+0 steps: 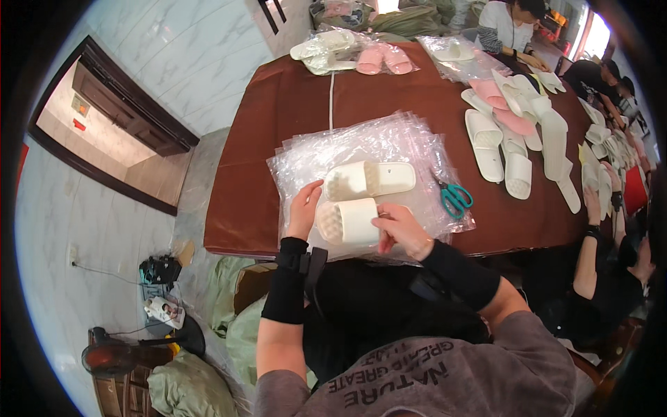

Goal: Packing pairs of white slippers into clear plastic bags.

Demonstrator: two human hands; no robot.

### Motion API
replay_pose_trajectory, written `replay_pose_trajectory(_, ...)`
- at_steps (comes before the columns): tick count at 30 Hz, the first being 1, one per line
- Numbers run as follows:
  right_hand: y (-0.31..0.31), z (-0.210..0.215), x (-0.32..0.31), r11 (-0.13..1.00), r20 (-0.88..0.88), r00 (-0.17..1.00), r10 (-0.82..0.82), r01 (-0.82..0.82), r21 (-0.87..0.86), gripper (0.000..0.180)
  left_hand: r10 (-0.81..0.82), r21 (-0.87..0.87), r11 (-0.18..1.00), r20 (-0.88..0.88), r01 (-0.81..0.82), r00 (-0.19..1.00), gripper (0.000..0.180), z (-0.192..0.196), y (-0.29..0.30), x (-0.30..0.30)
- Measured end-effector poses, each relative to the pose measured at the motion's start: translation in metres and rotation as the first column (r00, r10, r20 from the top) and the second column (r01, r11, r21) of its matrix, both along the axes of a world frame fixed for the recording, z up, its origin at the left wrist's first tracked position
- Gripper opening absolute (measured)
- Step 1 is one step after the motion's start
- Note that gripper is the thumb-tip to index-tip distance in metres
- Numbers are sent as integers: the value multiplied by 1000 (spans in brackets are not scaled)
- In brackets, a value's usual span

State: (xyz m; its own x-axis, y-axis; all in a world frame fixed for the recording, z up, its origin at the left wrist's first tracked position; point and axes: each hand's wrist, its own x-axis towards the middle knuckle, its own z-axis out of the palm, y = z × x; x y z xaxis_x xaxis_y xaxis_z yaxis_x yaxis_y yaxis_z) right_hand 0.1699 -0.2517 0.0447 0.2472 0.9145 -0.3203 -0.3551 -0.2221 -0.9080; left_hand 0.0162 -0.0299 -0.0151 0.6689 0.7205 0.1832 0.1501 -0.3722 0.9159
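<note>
Two cream slippers lie side by side on a stack of clear plastic bags (302, 163), straps toward the left. My right hand (403, 231) pinches the nearer slipper (358, 221) at its right part, thumb on top and fingers curled beneath. My left hand (303, 210) is beside the left ends of both slippers, fingers stretched out along them; whether it touches them is hard to tell. The farther slipper (392, 178) rests flat on the bags. Teal-handled scissors (456, 200) lie on the right side of the stack.
Loose cream slippers (484, 144) and pink slippers (513, 121) are heaped on the brown table (257, 125) at right. Bagged pink slippers (384, 58) and bagged cream slippers (323, 45) sit at the far edge. Co-workers sit along the right side. A fan (104, 354) stands lower left.
</note>
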Motion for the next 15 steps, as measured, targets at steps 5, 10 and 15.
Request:
replay_pose_trajectory(5, -44, 49, 45, 999, 147, 988, 43, -43, -3, 18, 130, 61, 990, -81, -125, 988, 34, -56, -3, 18)
replay_pose_trajectory(10, -26, 53, 117, 887, 962, -171, 211, -380, -262, 30, 185, -3, 983, -63, -186, 981, 38, -61, 1, 17)
replay_pose_trajectory(15, 18, 33, 163, 681, 874, -373, 311, -554, -479, 27, 138, -163, 977, -27, -141, 990, 39, -63, -1, 23)
